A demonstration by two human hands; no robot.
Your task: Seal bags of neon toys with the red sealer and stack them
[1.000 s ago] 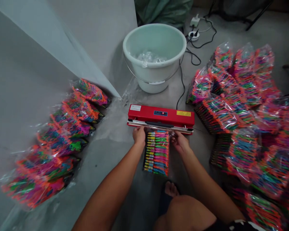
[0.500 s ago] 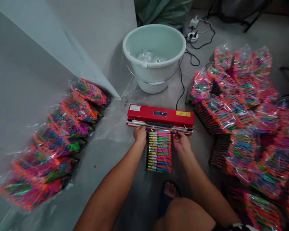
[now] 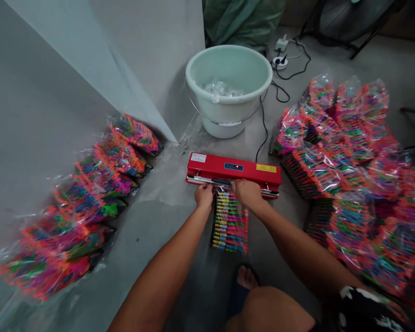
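A clear plastic bag [image 3: 230,226] packed with rows of colourful slim sticks lies on the floor, its mouth end against the front of a red impulse sealer [image 3: 234,167]. My left hand [image 3: 204,196] is closed on the mouth's left edge, close to the sealing bar. My right hand [image 3: 248,193] is back-up over the upper right part of the bag, with its fingers curled at the bar's front edge. What those fingers grip is hidden beneath the hand. A small red light glows on the sealer's panel.
A pale green bucket [image 3: 228,69] with crumpled clear plastic inside stands behind the sealer. Filled bags [image 3: 124,157] line the wall at left, and many more filled bags [image 3: 349,184] crowd the right. A black cord [image 3: 263,122] runs back toward a power strip [image 3: 280,62].
My right hand has moved left from the bag's right corner and turned back-up over the bag's mouth. My left hand stays at the left edge. The view has shifted slightly.
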